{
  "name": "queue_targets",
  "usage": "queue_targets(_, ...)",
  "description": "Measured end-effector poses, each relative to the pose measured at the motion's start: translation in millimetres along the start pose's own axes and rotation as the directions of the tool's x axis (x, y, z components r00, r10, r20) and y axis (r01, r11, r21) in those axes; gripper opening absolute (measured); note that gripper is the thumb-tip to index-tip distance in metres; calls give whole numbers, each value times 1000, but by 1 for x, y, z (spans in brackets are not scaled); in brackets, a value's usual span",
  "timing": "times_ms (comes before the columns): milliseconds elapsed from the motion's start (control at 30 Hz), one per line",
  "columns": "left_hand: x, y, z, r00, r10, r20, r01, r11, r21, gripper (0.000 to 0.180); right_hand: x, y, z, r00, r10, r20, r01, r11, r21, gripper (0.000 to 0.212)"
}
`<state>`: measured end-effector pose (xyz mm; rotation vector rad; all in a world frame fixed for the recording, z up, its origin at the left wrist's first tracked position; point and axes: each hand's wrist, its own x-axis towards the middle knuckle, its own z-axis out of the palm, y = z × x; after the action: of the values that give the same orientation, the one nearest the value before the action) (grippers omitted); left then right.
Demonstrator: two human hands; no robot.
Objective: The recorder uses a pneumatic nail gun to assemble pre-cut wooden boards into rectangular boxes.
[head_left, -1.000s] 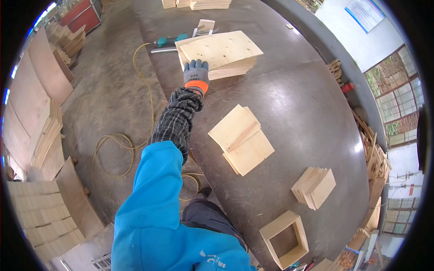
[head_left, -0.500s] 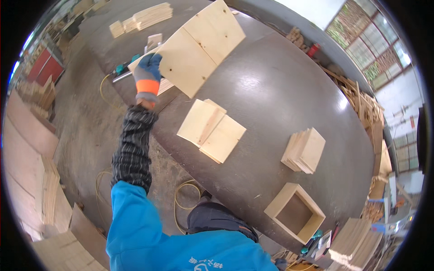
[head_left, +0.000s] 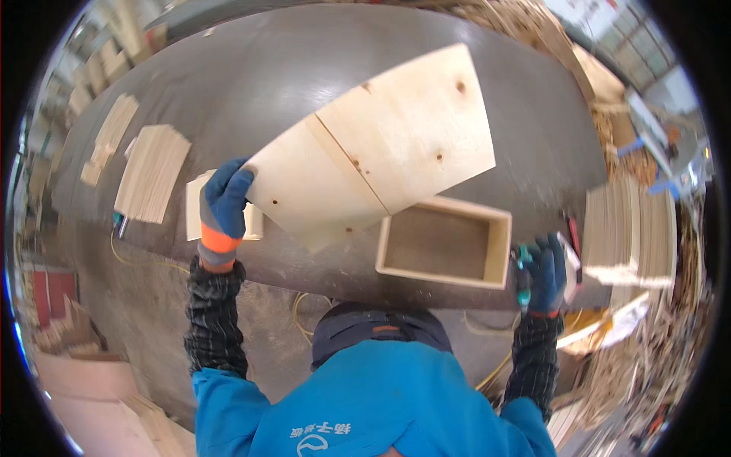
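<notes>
My left hand [head_left: 225, 199], in a blue and grey glove with an orange band, grips the left corner of a large pale wooden panel [head_left: 411, 129]. The panel is raised and tilted over the table, with knots and a dark line across it. Its lower edge overlaps the view of a rectangular wooden box frame [head_left: 445, 279] on the table. Right of that frame, my gloved right hand [head_left: 547, 276] is beside a teal tool [head_left: 523, 276], fingers stretched forward and somewhat apart. Whether it touches the tool is hard to see.
A stack of wooden boards [head_left: 154, 171] lies at the left, with thinner pieces [head_left: 113, 137] beyond it. Partly behind my left hand are small panels [head_left: 196, 209]. A tall board stack [head_left: 628, 232] stands at the right. A yellow hose [head_left: 303, 320] trails below the table edge.
My left hand has brought the large panel rightward over the table, near the box frame. My right hand has come into clear view by the teal tool. The view has turned right.
</notes>
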<state>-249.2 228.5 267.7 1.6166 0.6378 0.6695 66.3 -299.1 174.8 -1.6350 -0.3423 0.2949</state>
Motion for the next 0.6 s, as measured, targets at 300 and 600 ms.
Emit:
queue_targets(300, -104, 12, 216, 604, 634, 484, -772, 312, 554, 30, -12, 6, -52, 972, 168, 161, -229, 812, 537, 86)
queue_targets(600, -162, -20, 249, 608, 567, 556, -788, 347, 508, 29, -30, 18, -70, 922, 388, 19, -369, 860, 353, 63)
